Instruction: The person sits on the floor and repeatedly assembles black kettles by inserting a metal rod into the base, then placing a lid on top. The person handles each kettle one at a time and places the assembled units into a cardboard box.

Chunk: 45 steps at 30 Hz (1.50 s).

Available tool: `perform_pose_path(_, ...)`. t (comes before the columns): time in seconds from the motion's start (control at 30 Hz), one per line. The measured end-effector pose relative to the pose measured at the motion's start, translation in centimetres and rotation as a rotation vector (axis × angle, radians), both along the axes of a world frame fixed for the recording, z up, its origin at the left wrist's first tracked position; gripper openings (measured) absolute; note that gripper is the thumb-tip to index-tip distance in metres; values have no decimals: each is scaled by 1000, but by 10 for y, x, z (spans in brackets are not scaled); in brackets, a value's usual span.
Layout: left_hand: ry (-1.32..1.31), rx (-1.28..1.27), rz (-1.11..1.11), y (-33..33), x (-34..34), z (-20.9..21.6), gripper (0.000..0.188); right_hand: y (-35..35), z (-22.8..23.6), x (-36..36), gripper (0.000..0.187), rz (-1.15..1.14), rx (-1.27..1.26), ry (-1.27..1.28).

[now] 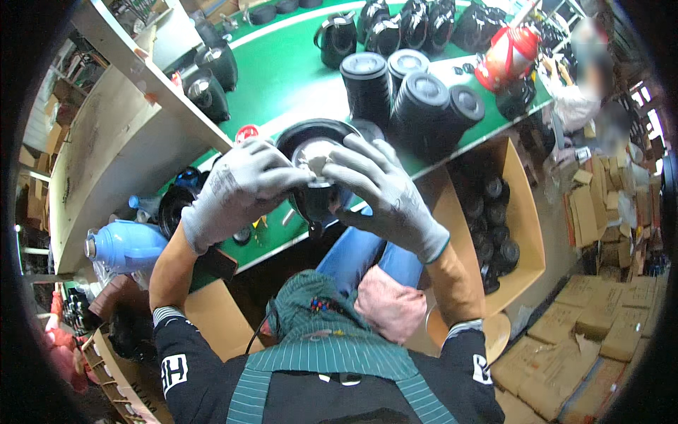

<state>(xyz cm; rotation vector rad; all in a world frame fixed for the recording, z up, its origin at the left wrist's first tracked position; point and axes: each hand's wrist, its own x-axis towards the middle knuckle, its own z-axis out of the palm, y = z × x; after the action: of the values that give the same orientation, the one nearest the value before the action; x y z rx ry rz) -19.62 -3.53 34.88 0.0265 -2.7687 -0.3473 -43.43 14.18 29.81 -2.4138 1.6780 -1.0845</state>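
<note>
Both my hands wear light grey knit gloves and meet over a black round jug part point(321, 129) with a pale, silvery middle. It is held up above the near edge of the green worktable point(282, 78). My left hand point(244, 177) is closed, its fingertips pinching at the left side of the part's pale middle. On the right, my right hand point(381, 187) grips the part, fingers reaching across its top and thumb at its lower side. What lies right between the fingertips is hidden. Just beyond my left hand is a small red round piece point(247, 133).
Stacks of black lids point(421, 92) stand beyond my right hand, with black jugs point(337, 40) and a red jug point(508, 58) farther back. A blue jug point(123, 246) lies at left, under a slanting frame post point(152, 78). An open carton point(519, 233) holds black round parts. Another person point(575, 106) is at far right.
</note>
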Motion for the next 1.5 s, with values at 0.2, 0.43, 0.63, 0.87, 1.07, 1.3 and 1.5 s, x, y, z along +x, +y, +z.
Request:
perform_pose_path(0.2, 179, 50, -56, 47, 38, -46, 55, 64, -41, 39, 49, 30, 109, -289)
perform_pose_path(0.43, 154, 729, 450, 77, 97, -211, 68, 88, -63, 65, 47, -233, 46, -745)
perform_pose_path(0.63, 393, 1221, 415, 87, 113, -334, 58, 68, -76, 84, 47, -248, 159, -824)
perform_pose_path(0.87, 296, 1408, 453, 75, 123, -329, 57, -39, -131, -11, 66, -594, 297, -454)
perform_pose_path(1.07, 206, 1427, 449, 87, 130, -325, 56, -112, -229, -53, 114, -926, 336, -47)
perform_pose_path(1.3, 130, 1446, 321, 91, 99, -326, 55, -23, -146, 6, 101, -199, 340, -774)
perform_pose_path(1.5, 48, 1453, 198, 90, 75, -317, 54, 48, -131, 31, 107, -90, 352, -795)
